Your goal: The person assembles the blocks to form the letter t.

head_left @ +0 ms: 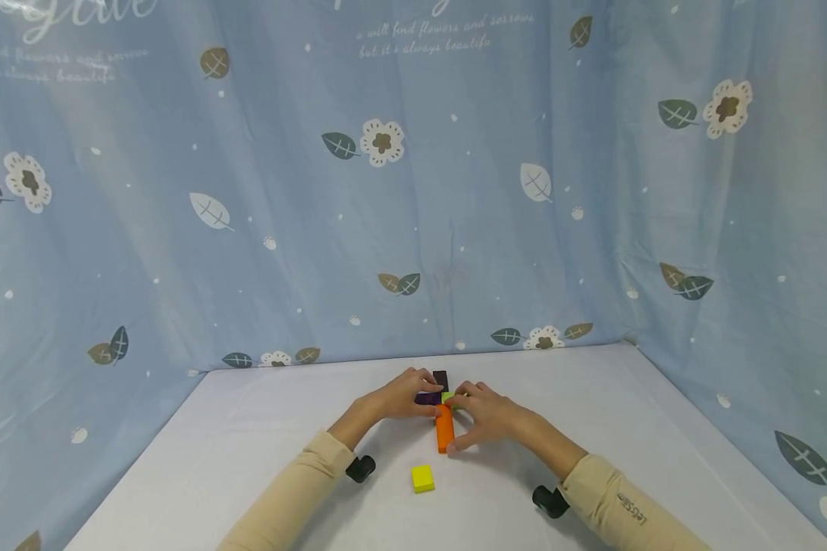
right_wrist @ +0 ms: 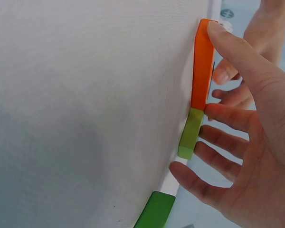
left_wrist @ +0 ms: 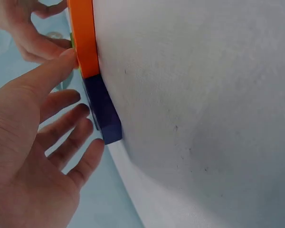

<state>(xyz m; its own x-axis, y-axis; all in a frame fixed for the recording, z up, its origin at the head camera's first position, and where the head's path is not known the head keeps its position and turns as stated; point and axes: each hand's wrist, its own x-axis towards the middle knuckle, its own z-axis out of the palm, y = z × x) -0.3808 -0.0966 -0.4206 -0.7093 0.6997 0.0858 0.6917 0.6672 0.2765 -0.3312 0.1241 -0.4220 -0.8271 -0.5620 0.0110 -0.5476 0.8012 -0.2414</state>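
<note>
An orange block (head_left: pixel 444 430) lies lengthwise between both hands. My left hand (head_left: pixel 403 396) touches its far part with the thumb, the other fingers spread beside a dark purple block (left_wrist: pixel 102 109). On the right, my right hand (head_left: pixel 491 417) has its thumb at the near end of the orange block and its index fingertip by the joint with a light green block (right_wrist: pixel 191 133). The purple and light green blocks sit against the orange one's far end. Behind them lies a blackish block (head_left: pixel 441 380). The hands partly hide this group in the head view.
A yellow block (head_left: pixel 423 479) lies alone nearer the front of the white tabletop (head_left: pixel 262 451). A dark green block (right_wrist: pixel 155 210) shows at the bottom of the right wrist view. A blue patterned curtain (head_left: pixel 448 214) hangs behind and around the table.
</note>
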